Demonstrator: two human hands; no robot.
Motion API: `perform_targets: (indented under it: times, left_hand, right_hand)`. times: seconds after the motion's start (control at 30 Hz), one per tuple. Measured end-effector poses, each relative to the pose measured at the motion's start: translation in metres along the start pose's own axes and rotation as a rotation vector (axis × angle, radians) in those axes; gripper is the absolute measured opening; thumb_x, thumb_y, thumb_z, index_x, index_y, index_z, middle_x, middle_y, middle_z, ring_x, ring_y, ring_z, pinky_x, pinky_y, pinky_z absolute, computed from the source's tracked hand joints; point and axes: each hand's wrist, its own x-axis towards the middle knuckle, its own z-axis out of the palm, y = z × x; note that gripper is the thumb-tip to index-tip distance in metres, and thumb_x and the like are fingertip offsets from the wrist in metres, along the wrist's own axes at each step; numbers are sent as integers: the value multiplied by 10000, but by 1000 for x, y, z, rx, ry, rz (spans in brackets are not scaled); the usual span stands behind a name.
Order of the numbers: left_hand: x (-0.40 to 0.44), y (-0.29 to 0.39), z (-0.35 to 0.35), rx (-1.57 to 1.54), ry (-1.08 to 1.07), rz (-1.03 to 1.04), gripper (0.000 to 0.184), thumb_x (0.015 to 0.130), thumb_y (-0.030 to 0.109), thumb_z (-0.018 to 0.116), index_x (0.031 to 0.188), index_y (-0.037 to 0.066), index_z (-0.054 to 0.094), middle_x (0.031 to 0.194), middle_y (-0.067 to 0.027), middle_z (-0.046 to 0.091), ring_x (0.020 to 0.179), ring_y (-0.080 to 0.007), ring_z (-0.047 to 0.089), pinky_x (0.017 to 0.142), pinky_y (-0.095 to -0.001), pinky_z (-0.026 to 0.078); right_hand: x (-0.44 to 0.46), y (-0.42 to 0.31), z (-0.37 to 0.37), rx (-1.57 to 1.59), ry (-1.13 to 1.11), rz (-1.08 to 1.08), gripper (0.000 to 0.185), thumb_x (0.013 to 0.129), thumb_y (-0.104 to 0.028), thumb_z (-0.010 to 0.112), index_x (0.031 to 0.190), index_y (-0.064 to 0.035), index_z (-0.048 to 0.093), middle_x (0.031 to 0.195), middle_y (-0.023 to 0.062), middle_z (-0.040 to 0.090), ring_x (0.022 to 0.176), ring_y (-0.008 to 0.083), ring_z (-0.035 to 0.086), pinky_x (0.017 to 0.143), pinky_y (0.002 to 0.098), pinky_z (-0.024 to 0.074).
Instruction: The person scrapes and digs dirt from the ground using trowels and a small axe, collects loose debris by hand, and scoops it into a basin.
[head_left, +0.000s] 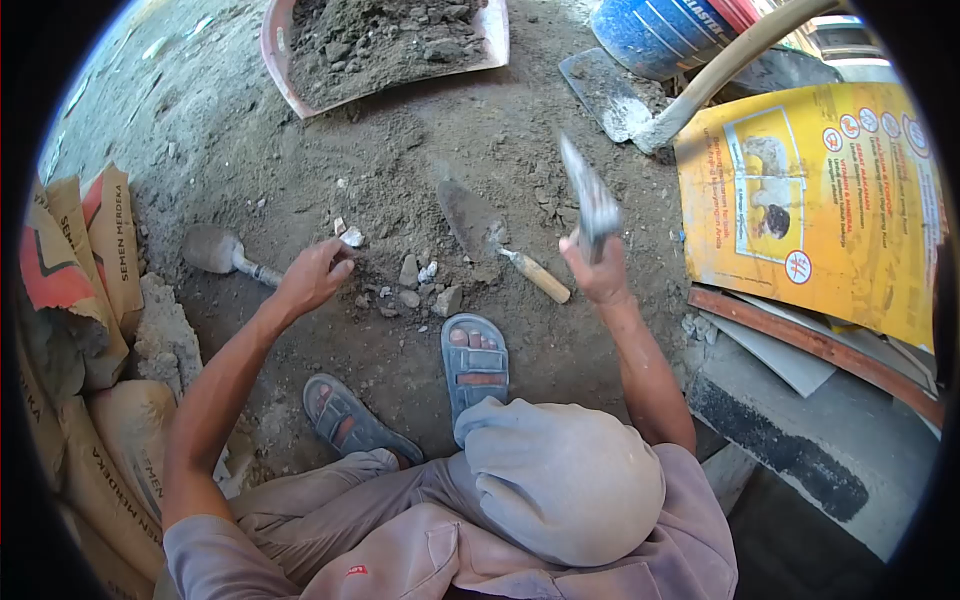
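Note:
My right hand (598, 272) is closed around a grey metal tool (592, 190), smeared by motion, whose end tapers away from me; its exact kind does not show. My left hand (315, 275) hovers low over the dirt with loosely curled fingers, the thumb slightly apart. Just beyond its fingertips are small whitish stone pieces (351, 237). Several grey stones (448, 300) lie on the ground between my hands, in front of my sandals. A pointed trowel (537, 276) with a wooden handle lies left of my right hand. Beside my left hand rests a rounded metal scoop-like tool (212, 249).
A pinkish tray (277, 60) of soil stands ahead. At the upper right are a blue bucket (650, 35) and a wooden-handled hoe (720, 75). A yellow printed sheet (810, 210) and boards (815, 345) lie right. Cement sacks (120, 430) crowd the left side.

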Motion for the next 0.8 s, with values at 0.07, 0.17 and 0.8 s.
perform_targets:
  times: [0.07,0.17,0.8]
  left_hand:
    - [5,0,-1,61,-16,55,276,902,212,574,1050,-20,582,955,-200,648,888,-345,633,781,-415,483]
    - [17,12,-8,44,-63,41,277,901,212,577,1057,-18,583,957,-199,646,880,-342,639,781,-417,484]
    - [11,17,-4,36,-34,5,272,913,206,567,1044,-31,590,935,-209,659,888,-366,647,781,-424,487]
  right_hand:
    - [-7,58,4,-191,-25,-114,385,825,-271,640,1067,27,617,865,209,665,802,301,683,711,384,513]
    - [7,54,-7,-355,-394,666,359,817,-260,638,1023,34,628,819,201,663,780,302,681,694,390,510]
    - [-122,105,-16,-360,-122,291,363,785,-225,698,1020,37,610,768,175,642,711,293,653,658,402,510]
